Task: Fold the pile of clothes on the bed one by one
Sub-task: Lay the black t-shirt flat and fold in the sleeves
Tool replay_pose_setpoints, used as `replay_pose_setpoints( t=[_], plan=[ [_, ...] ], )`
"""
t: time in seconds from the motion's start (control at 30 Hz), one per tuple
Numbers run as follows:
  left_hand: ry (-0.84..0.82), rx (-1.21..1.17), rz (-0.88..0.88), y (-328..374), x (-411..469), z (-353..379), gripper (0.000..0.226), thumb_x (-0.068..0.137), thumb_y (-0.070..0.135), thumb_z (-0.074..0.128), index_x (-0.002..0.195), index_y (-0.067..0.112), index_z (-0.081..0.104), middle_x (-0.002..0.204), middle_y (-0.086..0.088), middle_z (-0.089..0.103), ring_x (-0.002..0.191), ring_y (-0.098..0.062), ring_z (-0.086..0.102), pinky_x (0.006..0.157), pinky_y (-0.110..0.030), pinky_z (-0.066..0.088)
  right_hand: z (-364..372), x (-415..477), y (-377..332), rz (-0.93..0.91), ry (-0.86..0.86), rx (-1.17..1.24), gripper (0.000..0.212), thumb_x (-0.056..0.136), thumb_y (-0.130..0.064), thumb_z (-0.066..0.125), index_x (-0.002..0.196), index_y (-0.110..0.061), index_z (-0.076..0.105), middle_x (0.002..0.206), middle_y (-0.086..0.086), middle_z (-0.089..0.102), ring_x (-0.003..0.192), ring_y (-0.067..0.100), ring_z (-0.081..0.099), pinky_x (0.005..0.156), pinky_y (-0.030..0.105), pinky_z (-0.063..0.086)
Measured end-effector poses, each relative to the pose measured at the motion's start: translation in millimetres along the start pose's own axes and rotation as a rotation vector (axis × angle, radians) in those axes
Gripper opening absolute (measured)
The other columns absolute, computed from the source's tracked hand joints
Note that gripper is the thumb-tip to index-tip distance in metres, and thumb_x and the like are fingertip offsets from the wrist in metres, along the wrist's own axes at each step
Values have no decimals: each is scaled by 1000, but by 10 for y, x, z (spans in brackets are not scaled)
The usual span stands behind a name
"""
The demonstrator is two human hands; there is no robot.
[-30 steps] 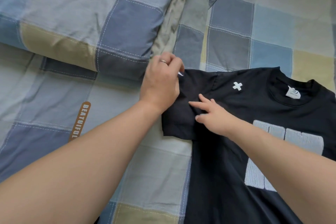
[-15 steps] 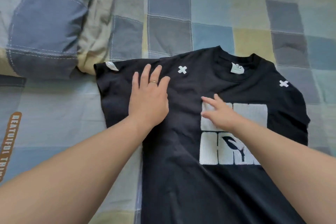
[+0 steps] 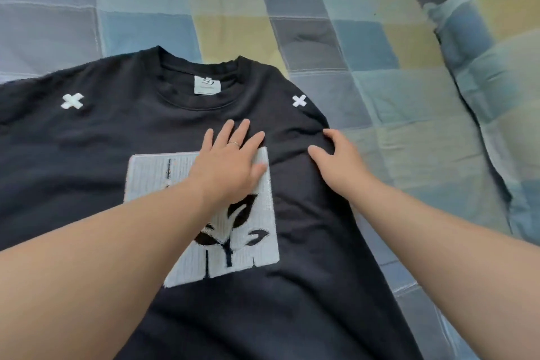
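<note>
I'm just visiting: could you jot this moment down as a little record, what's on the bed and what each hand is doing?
Garment: black T-shirt, spread front up on the bed, not yet folded
Markings: white patch with a plant motif, a white cross near each shoulder, neck label
Left: left hand flat across the patch's top edge, fingers straight, ring on one finger
Right: right hand on the shirt near its edge, fingers bent; grip unclear
Bedding: checked sheet, matching pillow at the picture's right

left hand (image 3: 230,166) flat, right hand (image 3: 340,165) loosely bent
</note>
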State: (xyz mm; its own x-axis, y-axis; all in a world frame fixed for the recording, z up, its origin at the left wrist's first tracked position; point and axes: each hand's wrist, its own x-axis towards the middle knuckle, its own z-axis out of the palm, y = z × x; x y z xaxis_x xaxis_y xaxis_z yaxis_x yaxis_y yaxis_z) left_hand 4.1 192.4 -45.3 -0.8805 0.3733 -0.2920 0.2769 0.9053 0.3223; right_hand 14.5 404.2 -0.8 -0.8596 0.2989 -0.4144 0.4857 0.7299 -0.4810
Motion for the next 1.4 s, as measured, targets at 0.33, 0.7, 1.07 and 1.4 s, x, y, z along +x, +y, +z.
replay_pose_setpoints(
  t=[0.33, 0.7, 1.07, 1.4],
  plan=[
    [243, 38, -106, 327, 295, 334, 63, 102, 62, 10, 160, 40, 0, 170, 6, -2, 156, -20, -8, 123, -54, -5, -199, 467, 294, -73, -144, 331, 20, 90, -5, 63, 103, -19, 70, 101, 8, 70, 83, 18, 64, 78, 31, 55],
    [271, 39, -109, 353, 284, 331, 63, 101, 62, 11, 160, 39, 4, 170, 6, 2, 156, -20, -4, 124, -53, -4, -385, 485, 485, -74, 170, 18, 24, 94, -25, 63, 78, -7, 61, 68, 2, 56, 75, 24, 54, 62, 32, 35],
    [272, 20, -126, 497, 325, 317, 65, 99, 63, 17, 159, 40, 9, 170, 5, 6, 156, -25, -2, 123, -57, -1, -777, 615, 941, 250, 179, 706, 6, 98, -24, 64, 101, -20, 61, 101, 4, 67, 83, 18, 65, 66, 32, 56],
    [320, -10, -198, 937, 735, 433, 65, 99, 67, 13, 159, 42, 8, 170, 6, 0, 156, -24, -9, 123, -57, -3, -943, 905, 1089, 364, 380, 550, 5, 88, -14, 63, 89, -11, 67, 91, 9, 68, 81, 26, 64, 74, 42, 57]
  ],
)
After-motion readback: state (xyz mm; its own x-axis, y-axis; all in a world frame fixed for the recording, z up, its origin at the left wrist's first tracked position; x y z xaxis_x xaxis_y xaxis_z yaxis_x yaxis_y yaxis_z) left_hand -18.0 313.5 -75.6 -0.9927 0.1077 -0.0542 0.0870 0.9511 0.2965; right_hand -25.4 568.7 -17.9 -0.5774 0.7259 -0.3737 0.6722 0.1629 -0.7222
